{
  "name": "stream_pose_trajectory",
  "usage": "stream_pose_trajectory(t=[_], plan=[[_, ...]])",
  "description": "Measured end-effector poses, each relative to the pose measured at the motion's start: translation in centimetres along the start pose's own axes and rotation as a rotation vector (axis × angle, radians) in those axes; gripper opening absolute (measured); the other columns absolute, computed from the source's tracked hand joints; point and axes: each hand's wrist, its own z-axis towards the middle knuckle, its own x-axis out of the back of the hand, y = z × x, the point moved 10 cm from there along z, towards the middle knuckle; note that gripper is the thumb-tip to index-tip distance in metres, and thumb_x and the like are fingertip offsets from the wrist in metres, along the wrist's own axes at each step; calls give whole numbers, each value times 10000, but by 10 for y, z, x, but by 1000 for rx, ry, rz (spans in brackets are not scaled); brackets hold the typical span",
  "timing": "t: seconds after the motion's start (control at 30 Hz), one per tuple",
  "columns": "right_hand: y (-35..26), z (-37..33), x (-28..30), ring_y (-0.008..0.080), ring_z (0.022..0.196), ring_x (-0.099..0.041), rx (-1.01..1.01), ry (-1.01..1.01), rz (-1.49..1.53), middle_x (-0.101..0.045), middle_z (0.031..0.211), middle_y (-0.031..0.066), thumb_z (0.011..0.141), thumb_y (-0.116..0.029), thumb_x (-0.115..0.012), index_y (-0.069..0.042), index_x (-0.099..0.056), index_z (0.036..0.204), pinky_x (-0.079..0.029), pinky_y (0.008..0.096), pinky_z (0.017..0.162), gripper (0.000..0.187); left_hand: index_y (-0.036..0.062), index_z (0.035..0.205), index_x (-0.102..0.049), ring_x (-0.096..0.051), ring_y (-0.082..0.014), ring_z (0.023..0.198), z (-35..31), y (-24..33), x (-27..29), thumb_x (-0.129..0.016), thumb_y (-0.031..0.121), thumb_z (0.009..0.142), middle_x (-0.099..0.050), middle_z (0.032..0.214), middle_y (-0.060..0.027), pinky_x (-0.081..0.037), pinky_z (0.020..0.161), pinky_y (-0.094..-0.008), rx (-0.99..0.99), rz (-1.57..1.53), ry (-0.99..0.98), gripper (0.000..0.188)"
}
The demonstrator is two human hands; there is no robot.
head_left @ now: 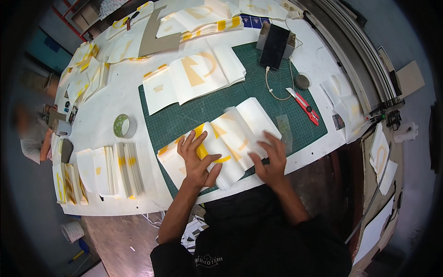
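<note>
A stack of folded white paper sheets (258, 121) with yellow and orange printed shapes lies fanned on the green cutting mat (180, 121), near the table's front edge. My left hand (199, 161) rests on the left part of these sheets, its fingers spread. Over their right part is my right hand (272, 161), fingers apart and slightly smeared by motion. Neither hand visibly grips anything. Farther back on the mat lies a second folded printed stack (196, 76). A clear strip (284, 131) is beside my right hand.
Right of the sheets lie a red utility knife (304, 108), a small round container (302, 81) and a propped phone (275, 46) with its cable. A tape roll (124, 126) and upright folded stacks (115, 168) stand at left. Another person (34, 134) is at the far left.
</note>
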Motion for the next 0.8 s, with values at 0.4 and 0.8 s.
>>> stream_pose_trajectory(t=[0.4,0.8], plan=[[8,-4,-18,358,1054,-656,-203,-30,146,-700,979,164,898,4,-690,49,-569,1202,-497,415,931,331,125,879,-751,-384,-441,1421,1,0,-3,-659,229,753,-561,1409,-248,-203,1160,-642,13,4,-18,188],[-81,-4,-9,368,1087,-661,166,-92,486,-678,1121,216,789,55,-770,14,-581,1242,-552,397,897,493,198,1005,-797,-320,-435,1458,1,3,-10,-657,164,671,-483,1497,-237,-141,1180,-625,25,47,-56,364]])
